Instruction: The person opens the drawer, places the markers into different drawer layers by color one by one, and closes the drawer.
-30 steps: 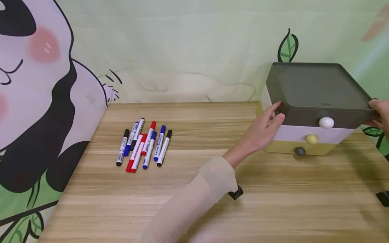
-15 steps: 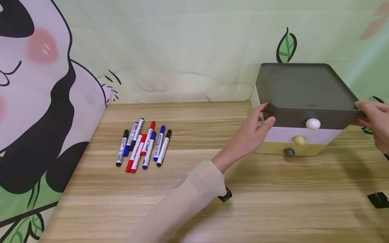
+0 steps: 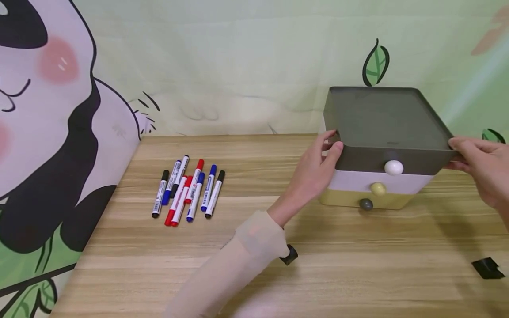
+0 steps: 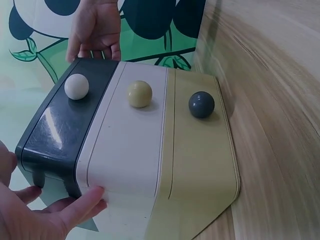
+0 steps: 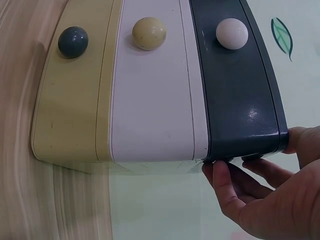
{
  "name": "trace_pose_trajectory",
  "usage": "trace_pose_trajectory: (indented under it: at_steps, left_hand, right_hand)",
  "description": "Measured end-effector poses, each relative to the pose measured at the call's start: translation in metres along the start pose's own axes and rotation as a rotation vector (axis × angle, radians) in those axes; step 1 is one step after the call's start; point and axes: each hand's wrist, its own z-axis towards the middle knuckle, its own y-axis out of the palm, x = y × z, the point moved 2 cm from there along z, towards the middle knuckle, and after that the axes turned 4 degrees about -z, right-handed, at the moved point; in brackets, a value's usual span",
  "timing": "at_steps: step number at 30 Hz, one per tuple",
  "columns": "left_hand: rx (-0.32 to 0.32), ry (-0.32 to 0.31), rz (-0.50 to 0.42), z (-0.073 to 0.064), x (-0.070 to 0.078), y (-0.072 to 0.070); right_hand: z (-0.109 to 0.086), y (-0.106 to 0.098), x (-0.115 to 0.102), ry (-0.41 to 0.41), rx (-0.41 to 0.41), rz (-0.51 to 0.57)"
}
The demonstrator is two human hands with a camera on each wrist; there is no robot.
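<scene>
Drawer box [image 3: 385, 117], three tiers: near the desk's [image 3: 258, 172] back edge, right part. My left hand [image 3: 312, 170], right hand [image 3: 483, 165]: fingers gripping its opposite sides. Markers [image 3: 195, 197]: toward left edge.

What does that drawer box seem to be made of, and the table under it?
Drawer box: probably moulded plastic, smooth and slightly glossy; its dark top drawer shows a bright highlight and rounded edges.
Table: matte-looking wood or laminate, judging by its grain streaks; I can't tell which.
</scene>
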Motion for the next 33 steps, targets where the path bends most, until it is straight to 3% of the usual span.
trace_pose_trajectory:
  at_steps: [6, 13, 20, 33]
  left_hand:
    - [0.018, 0.009, 0.051, -0.004, 0.000, -0.006]
    - [0.065, -0.056, 0.046, -0.010, 0.004, -0.017]
    - [0.069, -0.074, 0.038, -0.014, 0.004, -0.026]
    - [0.085, -0.094, 0.019, -0.024, 0.002, -0.046]
  right_hand:
    - [-0.006, 0.009, -0.004, 0.025, 0.021, -0.171]
    - [-0.013, 0.023, -0.008, 0.085, 0.021, -0.391]
    - [-0.017, 0.033, -0.015, 0.119, -0.015, -0.394]
    - [-0.020, 0.047, -0.017, 0.104, -0.022, -0.396]
